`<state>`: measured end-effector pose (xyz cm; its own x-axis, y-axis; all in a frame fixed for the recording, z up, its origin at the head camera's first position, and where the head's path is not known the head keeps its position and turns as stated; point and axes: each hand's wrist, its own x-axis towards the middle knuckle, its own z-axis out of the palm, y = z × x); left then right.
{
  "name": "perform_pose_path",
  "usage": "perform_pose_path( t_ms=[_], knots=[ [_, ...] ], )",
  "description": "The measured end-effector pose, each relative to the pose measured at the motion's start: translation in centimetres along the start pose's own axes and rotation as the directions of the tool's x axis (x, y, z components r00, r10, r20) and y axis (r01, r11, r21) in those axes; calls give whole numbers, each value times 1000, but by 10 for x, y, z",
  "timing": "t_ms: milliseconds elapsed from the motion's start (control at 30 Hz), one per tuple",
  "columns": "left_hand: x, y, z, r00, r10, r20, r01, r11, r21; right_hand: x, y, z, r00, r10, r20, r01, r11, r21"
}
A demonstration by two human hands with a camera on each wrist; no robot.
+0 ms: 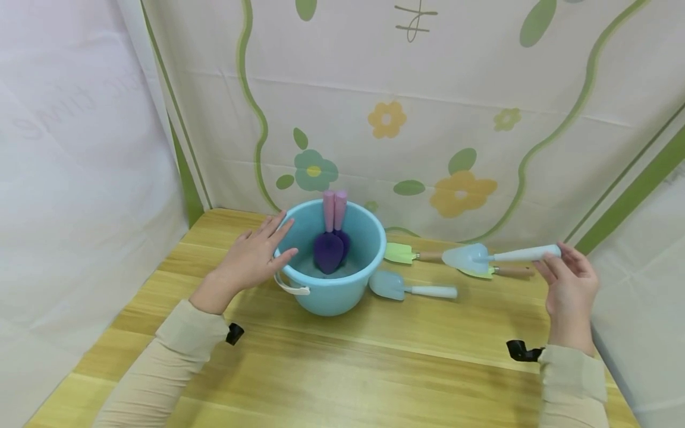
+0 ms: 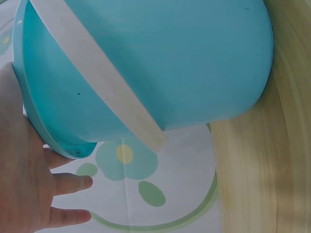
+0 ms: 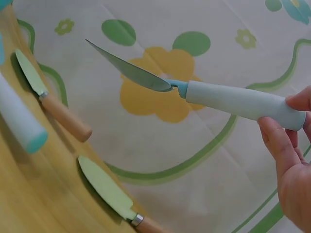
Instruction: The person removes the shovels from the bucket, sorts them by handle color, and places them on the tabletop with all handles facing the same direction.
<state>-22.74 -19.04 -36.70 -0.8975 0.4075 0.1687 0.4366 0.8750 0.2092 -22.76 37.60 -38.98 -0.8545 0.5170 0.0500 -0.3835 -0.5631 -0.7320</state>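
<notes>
A light blue bucket [image 1: 334, 290] stands upright on the wooden table. My left hand [image 1: 257, 252] rests on its left rim, fingers spread and straight; the left wrist view has the hand [image 2: 29, 179] at the rim too. Inside the bucket, two purple trowels [image 1: 328, 252] lean with pink handles upward. My right hand [image 1: 572, 291] pinches the handle end of a light blue trowel [image 1: 468, 258], raised above the table with its blade pointing left. In the right wrist view, thumb and fingers grip the white handle [image 3: 233, 99].
Another light blue trowel [image 1: 387, 285] lies right of the bucket. Behind it lies a green trowel [image 1: 398, 253] with a wooden handle, and a second green trowel [image 3: 104, 187] lies under the raised one. A white floral cloth [image 1: 342, 77] hangs behind the table.
</notes>
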Motion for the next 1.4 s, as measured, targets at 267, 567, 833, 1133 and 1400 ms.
perform_pose_path(
  t_ms=[267,567,833,1133,1400],
  knots=[
    [1,-1,1,1000,3,-4,-3,1000,1,4,6,-17,1000,25,2,-25,999,22],
    [1,0,0,1000,-9,9,9,1000,-7,11,10,-39,998,52,-37,-51,999,20],
    [0,0,0,1000,-7,7,7,1000,-8,16,10,-56,994,72,-80,-68,996,61],
    [1,1,-2,1000,0,8,0,1000,4,16,9,-73,988,91,-122,-85,995,55],
    [-1,2,-2,1000,0,7,0,1000,3,18,9,-88,986,113,-125,-105,992,70]
  ],
)
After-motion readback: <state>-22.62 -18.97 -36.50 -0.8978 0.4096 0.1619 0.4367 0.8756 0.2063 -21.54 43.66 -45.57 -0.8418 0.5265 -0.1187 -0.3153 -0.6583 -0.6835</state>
